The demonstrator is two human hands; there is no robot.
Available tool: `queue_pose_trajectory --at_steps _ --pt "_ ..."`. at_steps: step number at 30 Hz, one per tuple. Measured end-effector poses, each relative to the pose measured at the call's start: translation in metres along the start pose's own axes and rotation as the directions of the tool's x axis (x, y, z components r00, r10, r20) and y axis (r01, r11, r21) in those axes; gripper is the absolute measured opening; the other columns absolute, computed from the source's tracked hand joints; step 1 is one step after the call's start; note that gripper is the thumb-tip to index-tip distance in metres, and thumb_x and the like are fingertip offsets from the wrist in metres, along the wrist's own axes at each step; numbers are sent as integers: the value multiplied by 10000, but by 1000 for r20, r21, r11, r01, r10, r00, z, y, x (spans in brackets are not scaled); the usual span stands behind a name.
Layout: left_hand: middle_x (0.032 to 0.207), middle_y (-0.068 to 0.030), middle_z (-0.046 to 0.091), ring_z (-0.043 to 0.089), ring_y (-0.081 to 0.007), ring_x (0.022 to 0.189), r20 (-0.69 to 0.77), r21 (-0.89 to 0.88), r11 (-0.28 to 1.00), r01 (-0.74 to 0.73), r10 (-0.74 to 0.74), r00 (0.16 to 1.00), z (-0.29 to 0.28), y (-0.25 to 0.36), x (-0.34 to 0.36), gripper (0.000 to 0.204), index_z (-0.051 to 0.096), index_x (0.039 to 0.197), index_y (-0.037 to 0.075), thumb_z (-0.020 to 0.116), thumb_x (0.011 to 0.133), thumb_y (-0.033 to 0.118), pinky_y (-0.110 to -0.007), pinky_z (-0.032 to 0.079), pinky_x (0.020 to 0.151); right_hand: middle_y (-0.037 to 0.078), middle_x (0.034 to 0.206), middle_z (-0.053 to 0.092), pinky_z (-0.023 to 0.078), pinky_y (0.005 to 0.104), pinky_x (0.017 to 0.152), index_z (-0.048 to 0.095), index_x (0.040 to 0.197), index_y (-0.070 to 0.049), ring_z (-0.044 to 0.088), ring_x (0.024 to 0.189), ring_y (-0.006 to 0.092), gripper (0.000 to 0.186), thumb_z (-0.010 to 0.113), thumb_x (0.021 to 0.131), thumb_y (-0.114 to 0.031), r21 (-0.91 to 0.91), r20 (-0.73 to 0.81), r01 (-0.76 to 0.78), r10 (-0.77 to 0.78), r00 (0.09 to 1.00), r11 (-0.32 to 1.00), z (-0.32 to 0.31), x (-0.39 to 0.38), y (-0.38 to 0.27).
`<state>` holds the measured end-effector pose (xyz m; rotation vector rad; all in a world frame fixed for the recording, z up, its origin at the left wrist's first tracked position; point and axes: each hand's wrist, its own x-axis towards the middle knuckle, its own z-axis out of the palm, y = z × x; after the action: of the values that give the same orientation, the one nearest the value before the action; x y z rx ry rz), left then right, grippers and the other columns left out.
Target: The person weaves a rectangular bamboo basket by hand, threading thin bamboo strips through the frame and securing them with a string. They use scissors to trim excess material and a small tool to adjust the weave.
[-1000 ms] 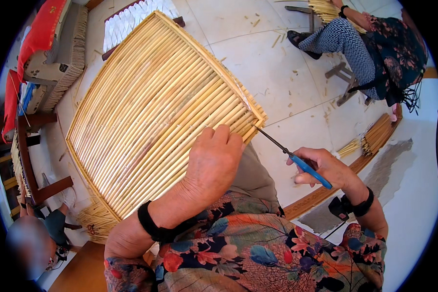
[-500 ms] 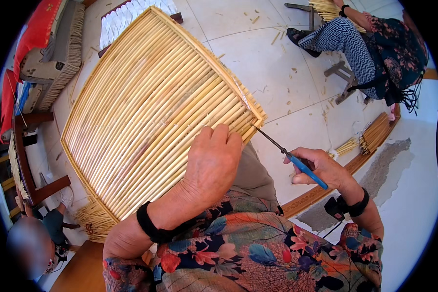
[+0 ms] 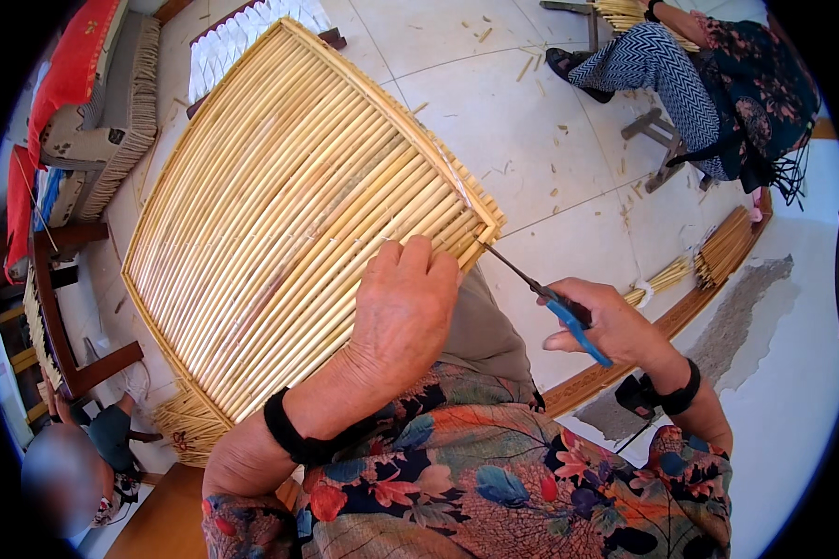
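The right hand [image 3: 606,321] was closed around the blue handles of the scissors [image 3: 561,312], their tip at the near right corner of the reed panel [image 3: 280,205]. The left hand [image 3: 405,307] rested on the panel's near edge, fingers bent; whether they pinched anything could not be told. The panel lay slanted in front of the person, over the lap. Beyond it, cut bits were scattered on the tiled floor [image 3: 466,102]. A reed bundle [image 3: 722,247] lay by the wall. Marks on the red cloth [image 3: 70,74] were too small to read.
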<state>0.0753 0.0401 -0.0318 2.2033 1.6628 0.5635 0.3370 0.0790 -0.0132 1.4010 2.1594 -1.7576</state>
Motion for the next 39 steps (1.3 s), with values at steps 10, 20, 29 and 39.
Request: queue_pose_trajectory --at_steps 10,20,29,39 --pt "878 -138 515 527 -334 833 5 -19 1000 25 -25 1000 0 0 0 114 559 819 30 666 811 70 -438 460 725 103 911 604 475 310 722 578 1176 -25 560 784 200 577 855 720 -247 -27 -32 79 -80 996 996 1 7 15" --pt "868 -129 513 523 -325 832 7 8 1000 8 -8 1000 4 -1 -2 116 559 806 36 671 792 64 -436 455 728 28 716 512 433 284 624 592 1125 -37 480 675 135 529 846 745 -304 130 128 -101 84 988 986 0 10 13" --pt "858 -123 506 503 -319 817 15 34 999 -2 1 1000 7 -3 -4 115 558 795 39 668 784 71 -430 440 729 4 701 474 413 268 603 597 1095 -40 452 659 119 495 848 743 -282 27 151 -75 70 986 997 -13 16 10" --pt "858 -127 507 506 -323 828 27 42 999 7 -8 1000 5 -3 -1 117 557 793 35 667 785 75 -434 438 733 76 722 558 448 309 630 588 1053 -25 503 656 181 432 827 764 -239 17 70 13 -14 997 1000 -6 21 22"
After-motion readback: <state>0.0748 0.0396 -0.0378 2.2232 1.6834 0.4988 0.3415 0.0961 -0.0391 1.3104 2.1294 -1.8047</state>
